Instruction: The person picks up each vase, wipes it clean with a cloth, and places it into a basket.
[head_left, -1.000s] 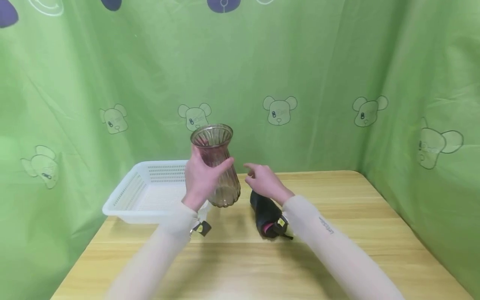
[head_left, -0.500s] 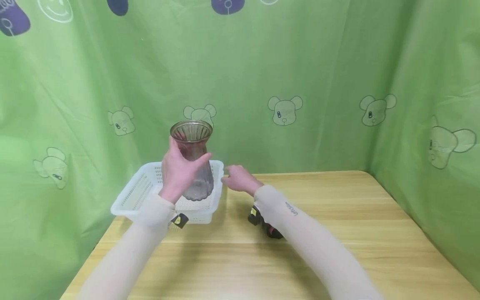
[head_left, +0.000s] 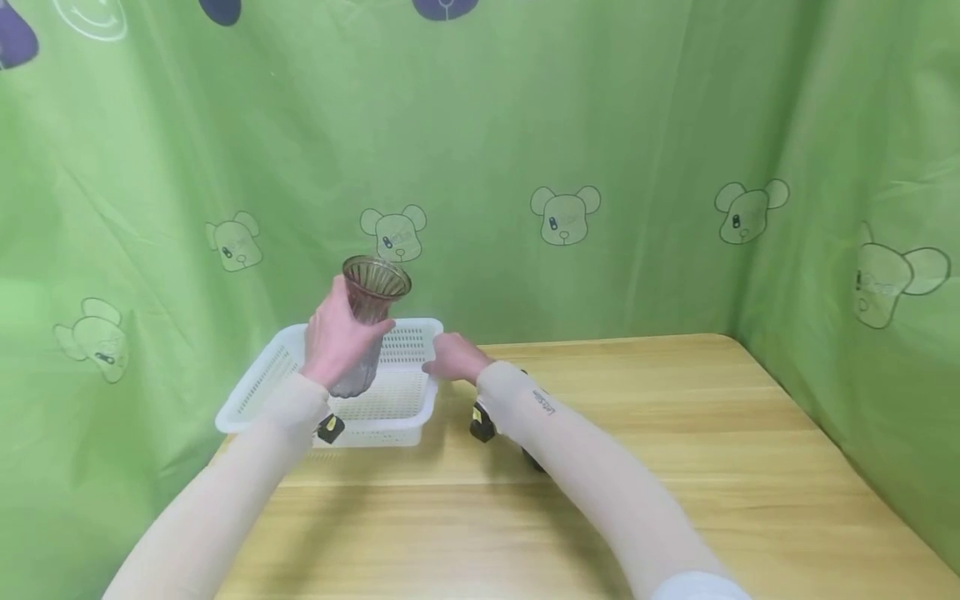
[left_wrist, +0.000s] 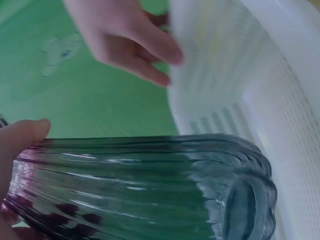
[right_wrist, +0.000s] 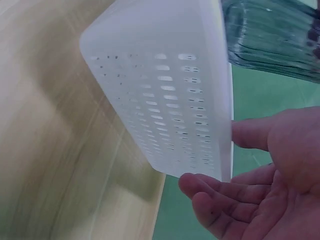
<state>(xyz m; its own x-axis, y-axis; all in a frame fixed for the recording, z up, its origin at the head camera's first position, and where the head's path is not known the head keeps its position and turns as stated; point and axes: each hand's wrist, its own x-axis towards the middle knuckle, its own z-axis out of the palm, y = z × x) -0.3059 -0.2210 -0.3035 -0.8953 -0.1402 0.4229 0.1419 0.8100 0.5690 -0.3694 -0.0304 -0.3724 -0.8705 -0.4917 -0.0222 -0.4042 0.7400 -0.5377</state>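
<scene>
My left hand (head_left: 339,333) grips a ribbed, smoky-glass vase (head_left: 367,302) around its narrow upper part. The vase leans, its flared mouth up and to the right and its scalloped base over the white plastic basket (head_left: 330,425). In the left wrist view, the thick clear base of the vase (left_wrist: 240,195) is beside the basket's slotted wall (left_wrist: 215,85). My right hand (head_left: 456,357) is at the basket's right rim. In the right wrist view, the thumb meets the rim, and the curled fingers (right_wrist: 220,195) lie by its corner, outside the wall.
A dark object (head_left: 532,461) lies on the wooden table (head_left: 675,417), mostly hidden behind the right forearm. A green curtain (head_left: 480,125) with bear-head prints hangs around the table's back and sides. Small black cameras are strapped at both wrists.
My left hand has carried the vase leftward from beside the basket to above it, tilting it. My right hand has moved left from over the dark object to the basket's rim.
</scene>
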